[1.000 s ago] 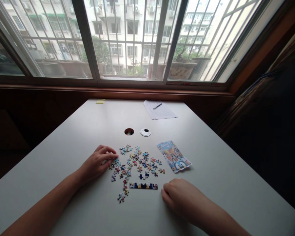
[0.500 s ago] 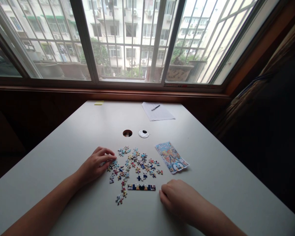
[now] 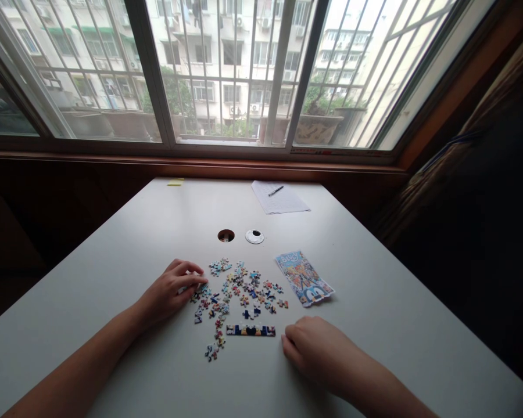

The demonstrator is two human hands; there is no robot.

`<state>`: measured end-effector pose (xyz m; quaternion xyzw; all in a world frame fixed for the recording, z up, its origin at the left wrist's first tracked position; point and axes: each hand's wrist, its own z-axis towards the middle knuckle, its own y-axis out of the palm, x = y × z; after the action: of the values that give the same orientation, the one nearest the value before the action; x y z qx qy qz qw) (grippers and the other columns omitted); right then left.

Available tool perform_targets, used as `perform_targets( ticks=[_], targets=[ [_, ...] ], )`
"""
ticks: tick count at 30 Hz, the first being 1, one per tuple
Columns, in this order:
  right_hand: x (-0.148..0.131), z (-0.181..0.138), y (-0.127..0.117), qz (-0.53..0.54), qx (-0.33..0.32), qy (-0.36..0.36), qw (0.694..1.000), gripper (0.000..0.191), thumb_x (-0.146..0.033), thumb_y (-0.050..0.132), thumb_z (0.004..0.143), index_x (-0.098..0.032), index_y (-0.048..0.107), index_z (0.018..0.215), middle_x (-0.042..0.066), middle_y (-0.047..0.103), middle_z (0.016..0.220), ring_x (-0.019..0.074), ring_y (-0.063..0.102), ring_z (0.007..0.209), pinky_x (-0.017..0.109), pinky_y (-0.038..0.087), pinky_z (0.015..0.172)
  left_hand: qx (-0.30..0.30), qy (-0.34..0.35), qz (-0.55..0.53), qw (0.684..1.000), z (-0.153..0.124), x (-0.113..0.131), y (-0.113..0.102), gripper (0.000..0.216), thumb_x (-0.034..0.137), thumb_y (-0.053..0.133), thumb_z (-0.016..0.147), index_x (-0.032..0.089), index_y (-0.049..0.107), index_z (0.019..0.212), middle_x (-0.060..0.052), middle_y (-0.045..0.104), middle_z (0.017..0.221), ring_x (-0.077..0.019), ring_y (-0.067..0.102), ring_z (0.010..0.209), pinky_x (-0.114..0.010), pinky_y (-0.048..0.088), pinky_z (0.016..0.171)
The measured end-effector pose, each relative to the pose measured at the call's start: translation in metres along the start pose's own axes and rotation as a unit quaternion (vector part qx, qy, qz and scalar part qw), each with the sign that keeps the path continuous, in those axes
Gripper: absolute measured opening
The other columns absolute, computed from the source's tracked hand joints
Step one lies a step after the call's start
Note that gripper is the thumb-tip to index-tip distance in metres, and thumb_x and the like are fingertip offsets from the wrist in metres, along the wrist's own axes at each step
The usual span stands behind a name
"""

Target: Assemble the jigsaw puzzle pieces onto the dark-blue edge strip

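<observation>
Loose jigsaw puzzle pieces [image 3: 244, 284] lie scattered in the middle of the white table [image 3: 126, 255]. My left hand [image 3: 174, 284] rests at the left edge of this scatter, fingers stretched out, with the fingertips touching or just above the nearest pieces. Below the scatter lies a joined strip of puzzle pieces [image 3: 251, 330], dark with a black heart shape at its middle. Just right of the strip's end, my right hand [image 3: 307, 345] is closed on the table with its fingers curled under. Whatever it may hold is hidden.
A colourful picture sheet [image 3: 305, 278] lies right of the pieces. Behind them are a round cable hole [image 3: 226, 235] and its white cover [image 3: 255, 236]. Further back lie paper sheets [image 3: 283, 202] with a pen [image 3: 276, 191] and a yellow note [image 3: 175, 182], before a barred window.
My left fingertips have shifted very slightly to the right over the pieces. My right hand and the joined strip look essentially unmoved.
</observation>
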<state>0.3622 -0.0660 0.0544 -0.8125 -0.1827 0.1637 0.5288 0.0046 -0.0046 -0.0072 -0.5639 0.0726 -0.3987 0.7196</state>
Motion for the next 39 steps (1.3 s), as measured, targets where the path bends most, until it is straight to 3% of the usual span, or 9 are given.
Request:
perform_targets(
  ticks=[9, 28, 34, 39],
  targets=[
    [-0.001, 0.000, -0.002, -0.001, -0.006, 0.000, 1.000, 0.041, -0.026, 0.041, 0.095, -0.014, 0.078, 0.081, 0.016, 0.076, 0.082, 0.0274, 0.072, 0.074, 0.032, 0.038, 0.058, -0.023, -0.001, -0.016, 1.000, 0.001, 0.009, -0.007, 0.037, 0.011, 0.054, 0.093, 0.032, 0.071, 0.118, -0.006, 0.062, 0.125, -0.0248, 0.050, 0.111, -0.038, 0.051, 0.091],
    [0.002, 0.001, 0.000, 0.003, 0.000, -0.008, 1.000, 0.042, -0.028, 0.041, 0.096, -0.014, 0.076, 0.078, 0.015, 0.075, 0.080, 0.0242, 0.070, 0.071, 0.031, 0.032, 0.057, -0.048, 0.030, -0.052, 0.997, 0.002, 0.009, -0.010, 0.032, 0.018, 0.058, 0.096, 0.037, 0.073, 0.118, -0.006, 0.062, 0.125, -0.0249, 0.050, 0.115, -0.039, 0.052, 0.094],
    [0.018, -0.004, -0.005, 0.046, 0.006, -0.092, 0.995, 0.038, -0.029, 0.043, 0.097, -0.016, 0.071, 0.074, 0.009, 0.072, 0.073, 0.0185, 0.064, 0.065, 0.029, 0.031, 0.057, -0.035, 0.022, -0.069, 0.997, 0.002, 0.007, -0.008, 0.029, 0.022, 0.057, 0.098, 0.037, 0.075, 0.114, -0.007, 0.063, 0.122, -0.0247, 0.052, 0.112, -0.035, 0.054, 0.087],
    [0.027, -0.001, -0.028, 0.073, 0.056, -0.141, 0.986, 0.036, -0.029, 0.043, 0.100, -0.018, 0.065, 0.074, 0.004, 0.067, 0.072, 0.0153, 0.059, 0.066, 0.027, 0.035, 0.061, -0.023, 0.018, -0.085, 0.996, 0.003, 0.006, -0.007, 0.025, 0.025, 0.058, 0.098, 0.036, 0.076, 0.110, -0.008, 0.066, 0.118, -0.0243, 0.054, 0.109, -0.035, 0.054, 0.087]
  ],
)
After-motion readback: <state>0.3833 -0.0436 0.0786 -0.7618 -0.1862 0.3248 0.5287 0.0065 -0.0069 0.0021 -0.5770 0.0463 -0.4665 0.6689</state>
